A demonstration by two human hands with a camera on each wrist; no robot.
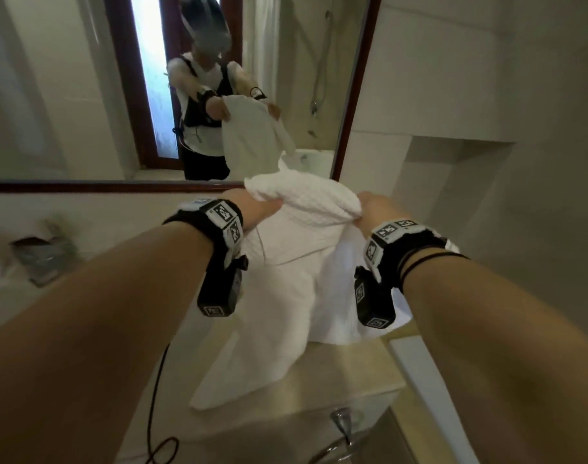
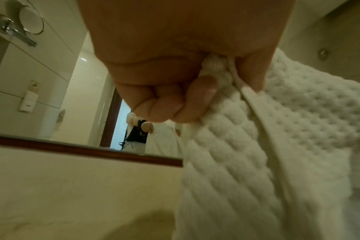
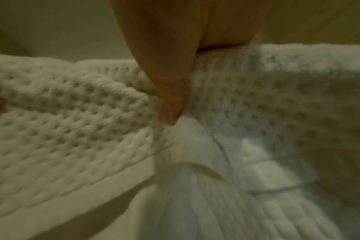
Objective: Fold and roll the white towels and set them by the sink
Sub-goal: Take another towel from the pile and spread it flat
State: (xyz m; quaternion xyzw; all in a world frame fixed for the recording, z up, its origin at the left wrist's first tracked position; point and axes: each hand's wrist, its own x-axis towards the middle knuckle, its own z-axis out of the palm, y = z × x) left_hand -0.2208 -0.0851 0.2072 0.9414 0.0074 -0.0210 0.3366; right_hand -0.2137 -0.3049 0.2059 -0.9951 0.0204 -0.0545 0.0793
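Note:
A white waffle-weave towel (image 1: 285, 262) hangs in the air above the beige counter (image 1: 336, 373), its lower end trailing onto the stone. My left hand (image 1: 265, 207) grips the towel's top edge at the left; in the left wrist view its fingers (image 2: 175, 105) are curled round a bunched fold of the towel (image 2: 247, 146). My right hand (image 1: 373, 209) pinches the top edge at the right; the right wrist view shows a thumb (image 3: 170, 100) pressed into the towel (image 3: 72, 121). The rest of the right hand's fingers are hidden behind the cloth.
A wood-framed mirror (image 1: 85, 186) runs along the wall behind the counter and reflects the person holding the towel. A chrome tap (image 1: 342, 426) and the sink rim sit at the lower right. A black cable (image 1: 155, 413) loops on the counter. Small items (image 1: 41, 259) lie at the far left.

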